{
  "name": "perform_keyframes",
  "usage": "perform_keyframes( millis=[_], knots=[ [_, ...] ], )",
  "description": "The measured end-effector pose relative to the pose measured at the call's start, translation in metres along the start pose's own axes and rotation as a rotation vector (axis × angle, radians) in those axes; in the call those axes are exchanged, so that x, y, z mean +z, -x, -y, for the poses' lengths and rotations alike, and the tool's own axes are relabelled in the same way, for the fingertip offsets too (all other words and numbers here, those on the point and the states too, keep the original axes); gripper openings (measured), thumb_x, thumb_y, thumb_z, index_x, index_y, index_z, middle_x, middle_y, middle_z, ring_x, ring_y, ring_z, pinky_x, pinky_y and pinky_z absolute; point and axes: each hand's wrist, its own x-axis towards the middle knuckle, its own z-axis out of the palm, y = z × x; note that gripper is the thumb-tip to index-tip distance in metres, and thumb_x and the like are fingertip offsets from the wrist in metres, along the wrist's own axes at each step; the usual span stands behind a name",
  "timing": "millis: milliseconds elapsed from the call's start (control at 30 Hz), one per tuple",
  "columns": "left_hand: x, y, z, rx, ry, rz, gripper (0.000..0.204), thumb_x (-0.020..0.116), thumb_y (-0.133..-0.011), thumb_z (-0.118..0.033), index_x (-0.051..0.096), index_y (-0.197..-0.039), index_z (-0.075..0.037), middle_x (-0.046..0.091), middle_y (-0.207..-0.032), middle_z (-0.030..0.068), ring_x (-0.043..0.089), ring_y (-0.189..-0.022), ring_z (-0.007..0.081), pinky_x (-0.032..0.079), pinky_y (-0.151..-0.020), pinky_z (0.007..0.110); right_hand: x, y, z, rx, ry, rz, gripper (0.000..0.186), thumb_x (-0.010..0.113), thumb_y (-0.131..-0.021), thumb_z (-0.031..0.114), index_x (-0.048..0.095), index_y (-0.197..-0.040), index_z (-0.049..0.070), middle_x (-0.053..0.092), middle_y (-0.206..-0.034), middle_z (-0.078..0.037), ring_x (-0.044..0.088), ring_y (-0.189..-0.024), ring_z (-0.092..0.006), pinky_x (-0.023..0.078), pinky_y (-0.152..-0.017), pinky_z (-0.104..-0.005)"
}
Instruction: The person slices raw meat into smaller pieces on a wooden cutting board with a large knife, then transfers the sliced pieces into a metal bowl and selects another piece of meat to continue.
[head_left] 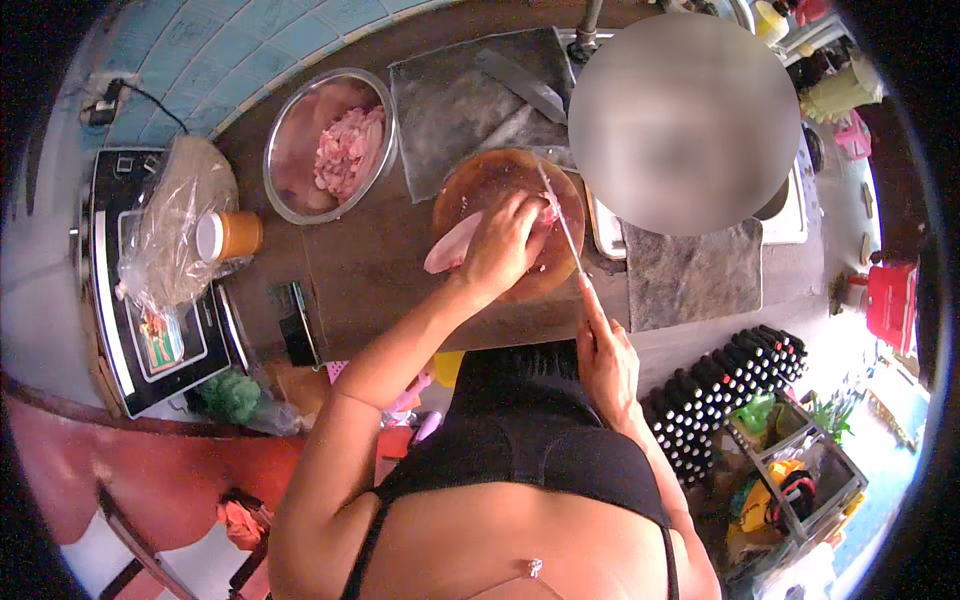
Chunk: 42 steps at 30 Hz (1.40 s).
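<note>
Lying on the round board (480, 176), the pale meat (452, 247) looks soft, slippery and best pinned from above, the left hand (500, 250) curled over it, the right hand (607, 358) gripping the knife (566, 230).

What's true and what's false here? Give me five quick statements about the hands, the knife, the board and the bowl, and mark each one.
1. The bare right hand grips a long narrow metal knife over a round brown wooden board. True.
2. The bare left hand holds a pale pink length of meat down on the board. True.
3. The knife is in the left hand. False: it is in the right hand.
4. A shiny round metal bowl holds small pink pieces of meat. True.
5. The bowl stands to the right of the board. False: it stands to the left.
</note>
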Motion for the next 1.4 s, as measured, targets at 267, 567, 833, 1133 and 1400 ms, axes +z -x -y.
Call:
perform_keyframes(
  millis=[267,567,833,1133,1400],
  knots=[
    [0.019,0.004,0.006,-0.097,0.054,-0.143,0.032,0.063,-0.07,-0.002,0.058,-0.101,-0.004,0.059,-0.099,0.0132,0.057,-0.09,0.0342,0.046,-0.078,0.042,-0.003,0.023,0.008,0.094,0.21,0.096,0.062,0.051,-0.084,0.011,0.031,-0.136,0.039,0.055,-0.078,-0.018,0.059,-0.061,-0.0371,0.05,-0.052,-0.0462],
    [0.014,-0.01,-0.004,-0.19,0.168,-0.161,0.025,0.065,-0.069,-0.002,0.063,-0.093,-0.007,0.065,-0.092,0.0089,0.059,-0.091,0.0285,0.046,-0.078,0.037,0.01,-0.063,0.017,-0.04,0.092,0.049,0.068,0.054,-0.079,0.008,0.032,-0.136,0.039,0.057,-0.079,-0.021,0.061,-0.066,-0.0373,0.05,-0.054,-0.0451],
    [0.016,-0.001,0.011,-0.264,0.15,-0.138,0.026,0.064,-0.068,0.0,0.064,-0.092,-0.008,0.064,-0.089,0.0085,0.058,-0.088,0.0282,0.046,-0.077,0.038,0.003,-0.018,0.007,0.04,0.101,0.145,0.056,0.05,-0.086,0.008,0.035,-0.137,0.028,0.061,-0.08,-0.022,0.061,-0.07,-0.0393,0.047,-0.061,-0.049],
    [0.016,-0.002,0.008,-0.25,0.148,-0.113,0.022,0.063,-0.069,-0.001,0.061,-0.09,-0.006,0.062,-0.091,0.0112,0.057,-0.088,0.0309,0.046,-0.076,0.039,0.016,-0.097,0.028,-0.001,-0.048,0.125,0.056,0.047,-0.087,0.01,0.03,-0.139,0.026,0.06,-0.075,-0.026,0.06,-0.067,-0.041,0.046,-0.059,-0.0518],
    [0.018,0.0,0.013,-0.341,0.149,-0.155,0.016,0.064,-0.071,0.0,0.059,-0.086,-0.002,0.061,-0.089,0.0132,0.057,-0.085,0.0326,0.046,-0.075,0.04,0.009,-0.018,0.003,0.091,0.047,0.164,0.057,0.049,-0.086,0.01,0.031,-0.138,0.026,0.06,-0.075,-0.025,0.06,-0.065,-0.0403,0.048,-0.057,-0.0509]
  ],
)
